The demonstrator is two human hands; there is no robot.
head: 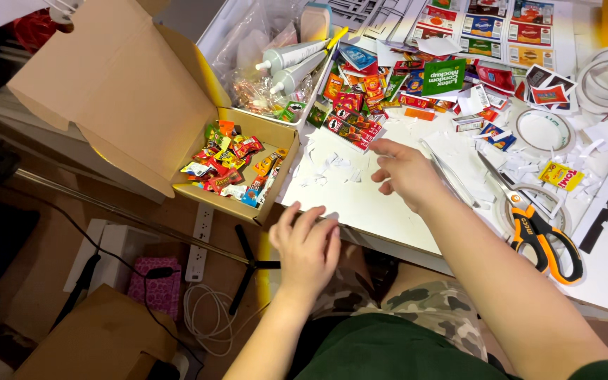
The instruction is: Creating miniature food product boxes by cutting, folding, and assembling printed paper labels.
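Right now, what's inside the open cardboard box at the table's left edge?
The cardboard box holds a loose heap of tiny colourful snack packets, mostly red, yellow and orange. The packets cover part of the box floor, so anything beneath the heap is hidden.

Person seen from the head camera. Both forearms are bare, with no watch, ring or glove visible on the left hand [306,248] at lower centre or the right hand [408,172] at centre frame. A dark green garment fills the bottom centre; its edge reappears as a sleeve at the lower right corner. Camouflage-patterned trousers in grey, tan and green cover the lap, just above the green garment.
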